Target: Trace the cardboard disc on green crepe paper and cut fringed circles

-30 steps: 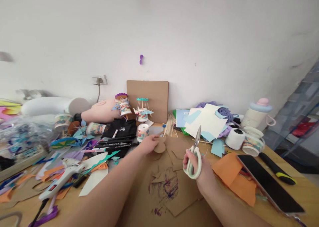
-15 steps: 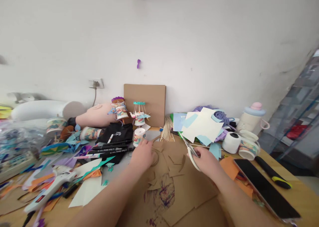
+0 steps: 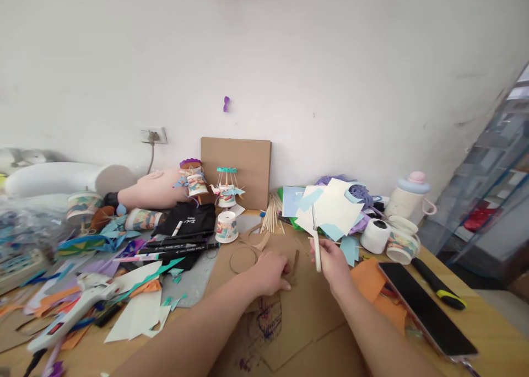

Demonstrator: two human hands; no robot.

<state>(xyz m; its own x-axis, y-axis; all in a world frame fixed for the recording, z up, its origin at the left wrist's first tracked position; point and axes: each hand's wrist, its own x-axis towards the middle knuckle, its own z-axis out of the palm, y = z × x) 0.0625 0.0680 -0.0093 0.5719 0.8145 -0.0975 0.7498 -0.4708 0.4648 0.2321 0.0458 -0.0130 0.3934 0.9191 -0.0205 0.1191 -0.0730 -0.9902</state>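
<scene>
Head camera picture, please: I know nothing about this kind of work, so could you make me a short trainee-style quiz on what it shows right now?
1. Which hand holds the scissors?
2. True or false: in the picture, the phone lies to the right of the scissors.
3. Fill in the missing word: the left hand is over brown ____.

Key:
1. The right hand.
2. True.
3. Cardboard.
</scene>
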